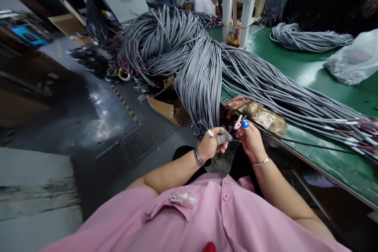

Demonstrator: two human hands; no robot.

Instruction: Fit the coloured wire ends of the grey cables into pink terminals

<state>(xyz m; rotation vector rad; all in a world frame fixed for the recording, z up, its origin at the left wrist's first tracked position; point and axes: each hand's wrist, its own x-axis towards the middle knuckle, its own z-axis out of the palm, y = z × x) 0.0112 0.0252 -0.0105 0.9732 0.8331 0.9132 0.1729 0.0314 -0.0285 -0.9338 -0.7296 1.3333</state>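
Pinched thin wires [203, 123], smooth looping grey cables [203, 76]

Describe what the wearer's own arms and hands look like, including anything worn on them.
The left hand has a grey cover with yellow banding on one digit, and a dark metallic link band circles that wrist. The right hand has a blue cover with white marks on one digit, with a slim silver-coloured bracelet at the wrist. Both forearms are bare below a pink shirt.

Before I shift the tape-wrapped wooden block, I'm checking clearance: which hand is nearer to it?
Right. The right hand is just in front of the wooden block; the left hand is farther, leftward.
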